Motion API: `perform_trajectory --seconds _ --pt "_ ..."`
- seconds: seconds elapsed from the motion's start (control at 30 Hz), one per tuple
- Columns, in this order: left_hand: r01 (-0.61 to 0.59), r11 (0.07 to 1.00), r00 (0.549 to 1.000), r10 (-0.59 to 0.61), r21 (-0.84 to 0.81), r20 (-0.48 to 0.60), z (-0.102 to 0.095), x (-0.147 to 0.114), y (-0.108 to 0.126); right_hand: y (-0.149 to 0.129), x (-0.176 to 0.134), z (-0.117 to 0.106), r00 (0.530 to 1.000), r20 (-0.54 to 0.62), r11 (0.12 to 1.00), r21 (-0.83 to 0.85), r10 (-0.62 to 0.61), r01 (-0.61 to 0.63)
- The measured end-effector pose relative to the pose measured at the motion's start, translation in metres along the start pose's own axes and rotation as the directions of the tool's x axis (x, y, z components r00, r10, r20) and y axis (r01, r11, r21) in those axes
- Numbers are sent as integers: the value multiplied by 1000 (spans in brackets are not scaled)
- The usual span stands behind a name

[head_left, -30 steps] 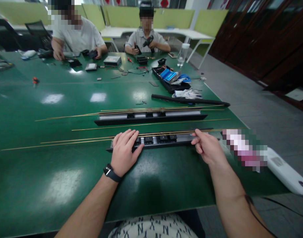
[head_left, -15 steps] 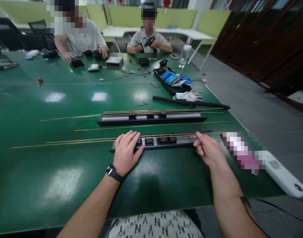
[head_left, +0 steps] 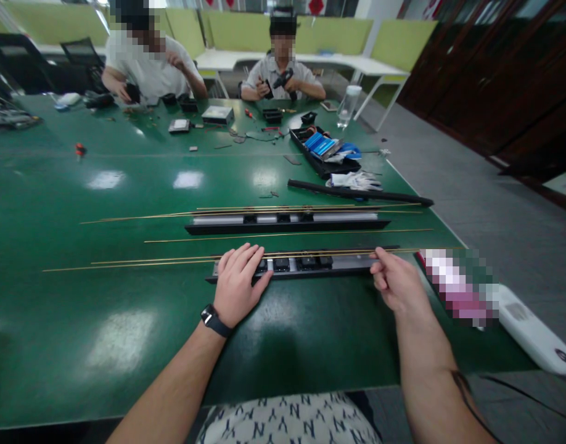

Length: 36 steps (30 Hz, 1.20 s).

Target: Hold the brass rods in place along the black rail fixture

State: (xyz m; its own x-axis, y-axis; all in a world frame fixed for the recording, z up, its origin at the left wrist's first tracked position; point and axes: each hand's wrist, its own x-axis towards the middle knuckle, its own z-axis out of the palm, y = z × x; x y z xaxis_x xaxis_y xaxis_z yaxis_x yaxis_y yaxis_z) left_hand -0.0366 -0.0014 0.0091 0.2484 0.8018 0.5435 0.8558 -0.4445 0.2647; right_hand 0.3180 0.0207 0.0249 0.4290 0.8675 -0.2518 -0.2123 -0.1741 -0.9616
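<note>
My left hand (head_left: 239, 285) lies flat, fingers together and thumb out, over the left part of a long black channel (head_left: 348, 265) with a grey inner face and several black blocks inside. Thin brass-coloured rods run lengthwise along this channel and pass under my left fingers. At the channel's right end, my right hand (head_left: 398, 280) pinches a thin brass rod (head_left: 70, 269) between thumb and forefinger. The rod reaches far out to the left past the channel. Behind lies a second black channel (head_left: 287, 227) with more rods along it, and a single rod (head_left: 195, 238) rests between the two.
A black bar (head_left: 357, 192), white gloves (head_left: 354, 180) and a black tray (head_left: 320, 163) of blue items lie farther back. A white device (head_left: 526, 324) sits at the right edge. Two people work across the green table (head_left: 126, 382); one holds a power drill (head_left: 283, 78).
My right hand has moved right, and the pinched rod has slid right with it. My left hand stays on the channel. The person at far left has raised one hand toward the chest.
</note>
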Motion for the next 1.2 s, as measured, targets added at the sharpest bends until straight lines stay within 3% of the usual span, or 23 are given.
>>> perform_trajectory --seconds 0.13,0.3,0.5,0.7,0.87,1.03,1.2 --pt "0 1000 1000 0 -2 -3 0 0 0 -3 -1 0 999 -46 1000 27 14 -13" --pt "2 1000 1000 -2 -8 -3 1 0 -1 -3 -2 0 1000 22 999 -26 18 -17" --pt "-1 1000 1000 1 -11 -4 0 0 0 -3 -1 0 998 -62 1000 18 1 1" --pt "10 1000 1000 -10 -15 10 0 0 0 -3 -1 0 1000 4 999 -26 21 -21" --pt "9 1000 1000 -9 -16 1 0 0 0 -3 0 -2 997 -73 1000 7 -4 5" --pt "7 1000 1000 -7 -17 -4 0 1 0 -5 -1 -1 999 -18 999 -30 34 -34" --pt "0 1000 1000 0 -13 -9 0 1 0 -6 -1 -1 994 -107 1000 30 8 -4"
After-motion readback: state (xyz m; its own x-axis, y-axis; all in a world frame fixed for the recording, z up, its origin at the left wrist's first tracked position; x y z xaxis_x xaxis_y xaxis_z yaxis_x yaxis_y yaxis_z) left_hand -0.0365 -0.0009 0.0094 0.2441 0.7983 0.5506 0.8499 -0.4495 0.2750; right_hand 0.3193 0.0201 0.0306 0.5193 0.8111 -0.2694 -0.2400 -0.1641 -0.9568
